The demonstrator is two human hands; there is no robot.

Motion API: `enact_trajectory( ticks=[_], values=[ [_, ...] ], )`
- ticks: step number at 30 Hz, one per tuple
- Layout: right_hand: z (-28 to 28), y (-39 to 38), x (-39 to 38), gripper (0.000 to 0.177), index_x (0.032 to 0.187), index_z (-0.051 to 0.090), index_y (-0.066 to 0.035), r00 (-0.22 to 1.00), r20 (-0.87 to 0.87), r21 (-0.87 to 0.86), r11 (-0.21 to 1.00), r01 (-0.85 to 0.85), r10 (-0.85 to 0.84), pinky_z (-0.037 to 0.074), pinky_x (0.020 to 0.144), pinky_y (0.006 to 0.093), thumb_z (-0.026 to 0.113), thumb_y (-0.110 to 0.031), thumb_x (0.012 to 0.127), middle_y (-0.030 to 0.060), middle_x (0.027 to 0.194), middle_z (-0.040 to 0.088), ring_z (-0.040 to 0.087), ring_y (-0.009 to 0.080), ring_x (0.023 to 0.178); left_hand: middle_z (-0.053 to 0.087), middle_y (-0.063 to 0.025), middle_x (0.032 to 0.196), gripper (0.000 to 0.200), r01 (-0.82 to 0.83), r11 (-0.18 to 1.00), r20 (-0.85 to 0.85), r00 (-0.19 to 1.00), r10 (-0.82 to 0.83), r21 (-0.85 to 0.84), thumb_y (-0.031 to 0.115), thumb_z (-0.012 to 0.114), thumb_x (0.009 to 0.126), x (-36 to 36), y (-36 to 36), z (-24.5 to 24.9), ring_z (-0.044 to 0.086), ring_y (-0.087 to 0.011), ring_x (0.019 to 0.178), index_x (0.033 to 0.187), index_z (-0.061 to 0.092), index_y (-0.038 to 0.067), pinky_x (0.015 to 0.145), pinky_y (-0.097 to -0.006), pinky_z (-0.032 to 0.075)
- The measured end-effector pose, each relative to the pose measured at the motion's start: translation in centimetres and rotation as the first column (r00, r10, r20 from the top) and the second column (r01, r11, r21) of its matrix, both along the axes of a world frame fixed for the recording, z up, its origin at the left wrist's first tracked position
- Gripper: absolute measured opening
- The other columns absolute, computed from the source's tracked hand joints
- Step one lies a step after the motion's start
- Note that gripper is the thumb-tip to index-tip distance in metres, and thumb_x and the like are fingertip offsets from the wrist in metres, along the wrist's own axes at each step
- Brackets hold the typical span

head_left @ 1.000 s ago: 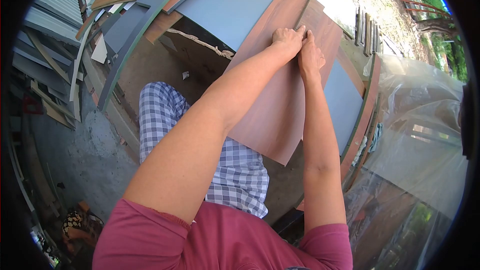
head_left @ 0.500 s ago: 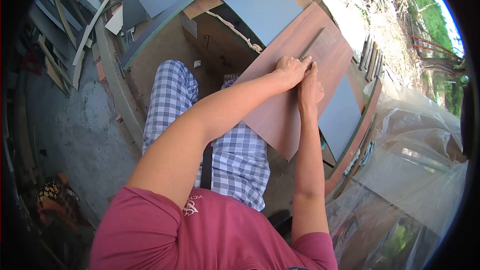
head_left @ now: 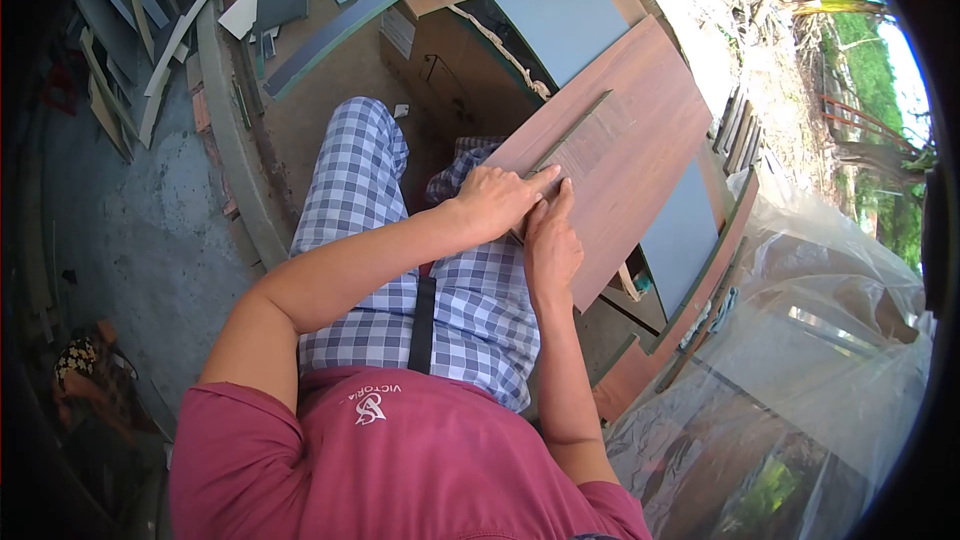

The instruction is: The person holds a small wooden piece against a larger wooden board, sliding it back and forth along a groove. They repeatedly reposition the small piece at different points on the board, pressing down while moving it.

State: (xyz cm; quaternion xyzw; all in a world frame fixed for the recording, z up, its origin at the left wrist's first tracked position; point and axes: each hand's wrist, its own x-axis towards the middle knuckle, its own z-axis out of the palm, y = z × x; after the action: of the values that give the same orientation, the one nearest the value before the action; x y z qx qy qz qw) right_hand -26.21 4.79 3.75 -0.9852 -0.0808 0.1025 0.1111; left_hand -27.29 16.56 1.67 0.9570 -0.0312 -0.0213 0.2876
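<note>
A wide brown wood-grain board (head_left: 645, 155) lies slanted in front of my lap. On top of it rests a smaller wood-grain piece (head_left: 588, 138) with a thin dark edge. My left hand (head_left: 497, 203) is closed at the near end of this piece, its index finger stretched along it. Right beside it, my right hand (head_left: 553, 248) is closed too, its index finger pointing forward over the piece. The two index fingertips are close together. My curled fingers and palms hide the near end of the piece.
Grey panels (head_left: 565, 15) lie beneath and beyond the board. A long curved dark strip (head_left: 385, 10) arches at the upper left, near a cardboard box (head_left: 450, 75). Offcuts (head_left: 110, 40) lean at the far left. Clear plastic sheeting (head_left: 790, 340) covers things at the right.
Both hands have drawn back toward my body and to the left, and the smaller wood-grain piece has come with them. More of it shows now. The view has shifted slightly.
</note>
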Motion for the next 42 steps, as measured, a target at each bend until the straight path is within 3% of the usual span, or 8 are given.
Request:
enact_trajectory(
  ticks=[3,5,11,15,20,24,29,42],
  values=[
    [0.0,1.0,0.0,0.047,0.13,0.031,-0.007,0.999,0.01,0.01,0.999,-0.042,0.041,0.047,0.059,0.048,0.039,-0.032,0.092,0.0253,0.07,0.061,0.061,0.0411,0.068,0.06,-0.0152,0.061,0.045,-0.028,0.999,0.0,1.0,0.028,-0.022,0.024,0.049,0.088,-0.2,1.1,0.2,0.062,-0.0302,0.057,0.132,0.04,0.018,0.054,-0.0404,0.049],
    [0.0,1.6,0.5,0.048,0.13,0.032,-0.004,0.997,0.045,0.043,0.997,-0.07,0.068,0.048,0.058,0.0446,0.041,-0.03,0.091,0.0216,0.069,0.063,0.062,0.037,0.064,0.06,-0.0154,0.061,0.044,-0.047,0.999,0.027,0.999,0.047,-0.018,0.024,0.049,0.088,0.3,1.7,-0.1,0.062,-0.03,0.057,0.131,0.041,0.018,0.055,-0.0398,0.049],
    [-0.4,2.4,4.1,0.048,0.13,0.032,-0.005,0.997,0.057,0.045,0.997,-0.061,0.058,0.049,0.062,0.0449,0.04,-0.032,0.091,0.0216,0.073,0.063,0.063,0.0382,0.069,0.061,-0.0146,0.061,0.043,-0.062,0.997,0.06,0.996,0.06,0.035,0.024,0.049,0.088,4.0,2.4,-0.3,0.061,-0.0299,0.057,0.13,0.043,0.016,0.055,-0.0393,0.049],
    [-0.7,2.0,8.6,0.045,0.129,0.034,-0.009,0.998,0.06,0.098,0.995,-0.022,0.016,0.046,0.066,0.0488,0.038,-0.035,0.092,0.0256,0.08,0.062,0.061,0.042,0.077,0.064,-0.0162,0.073,0.044,-0.016,0.998,0.0,1.0,0.016,0.055,0.024,0.045,0.089,9.1,1.9,0.1,0.064,-0.0296,0.068,0.131,0.04,0.015,0.06,-0.0406,0.05],
    [-1.5,0.2,16.1,0.048,0.131,0.034,-0.01,0.989,0.148,0.065,0.998,-0.019,0.009,0.046,0.072,0.0456,0.036,-0.036,0.092,0.0211,0.086,0.064,0.061,0.0381,0.083,0.065,-0.0113,0.088,0.049,0.025,0.994,-0.076,0.997,-0.017,0.107,0.024,0.046,0.088,17.5,-0.4,0.2,0.064,-0.0245,0.083,0.135,0.035,0.015,0.064,-0.0373,0.05],
    [-2.1,-1.0,22.0,0.048,0.133,0.034,-0.013,0.985,0.167,0.011,0.999,0.042,-0.043,0.045,0.079,0.0432,0.034,-0.037,0.092,0.0192,0.098,0.063,0.06,0.0351,0.092,0.066,-0.008,0.091,0.05,-0.006,0.99,-0.07,0.997,0.016,0.14,0.026,0.045,0.088,23.5,-2.7,-0.5,0.063,-0.0218,0.087,0.136,0.033,0.016,0.065,-0.0348,0.05],
    [-1.9,-1.7,26.7,0.048,0.134,0.034,-0.015,0.983,0.148,0.002,0.994,0.108,-0.107,0.043,0.083,0.0421,0.034,-0.036,0.091,0.0181,0.105,0.061,0.058,0.0328,0.099,0.063,-0.0071,0.103,0.054,-0.032,0.98,-0.169,0.983,0.066,0.197,0.027,0.044,0.088,28.7,-4.7,-0.3,0.062,-0.0221,0.09,0.138,0.027,0.017,0.064,-0.0387,0.049],
    [-2.0,-2.2,26.2,0.054,0.134,0.035,-0.015,0.981,0.163,0.021,0.995,0.101,-0.103,0.043,0.084,0.0424,0.042,-0.038,0.086,0.0183,0.103,0.062,0.058,0.0336,0.099,0.063,-0.0079,0.103,0.056,-0.031,0.972,-0.157,0.985,0.069,0.233,0.022,0.045,0.086,27.6,-5.2,-0.1,0.064,-0.0224,0.085,0.139,0.025,0.014,0.061,-0.0416,0.05]
  ],
)
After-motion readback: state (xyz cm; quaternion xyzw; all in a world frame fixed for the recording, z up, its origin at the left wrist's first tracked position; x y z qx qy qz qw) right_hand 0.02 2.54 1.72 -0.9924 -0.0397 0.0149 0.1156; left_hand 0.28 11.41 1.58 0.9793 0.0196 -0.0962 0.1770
